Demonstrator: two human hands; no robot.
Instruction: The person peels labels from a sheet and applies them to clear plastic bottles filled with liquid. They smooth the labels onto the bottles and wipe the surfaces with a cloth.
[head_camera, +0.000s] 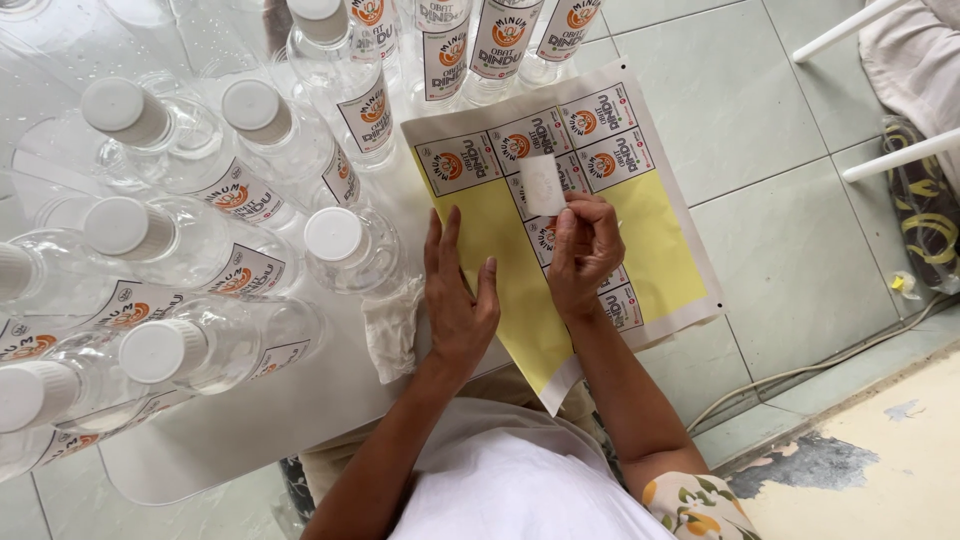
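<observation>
While the peeled sticker label (542, 184) hangs pinched at the right hand's (583, 250) fingertips, just above it, the left hand (458, 300) lies flat, fingers spread — pinning the yellow label sheet (500, 300) to the bench (250, 420). Capped clear bottles (250, 200) crowd left of both hands.

Glass tabletop (250, 420), clear, tiled floor (790, 230) visible through it. On it: many clear plastic bottles (200, 350) with white caps, most labelled, some upright, some lying. Crumpled white cloth (392, 335) near the front edge. Yellow label sheet (500, 300) lies partly on the tabletop, its right part overhanging the edge.
</observation>
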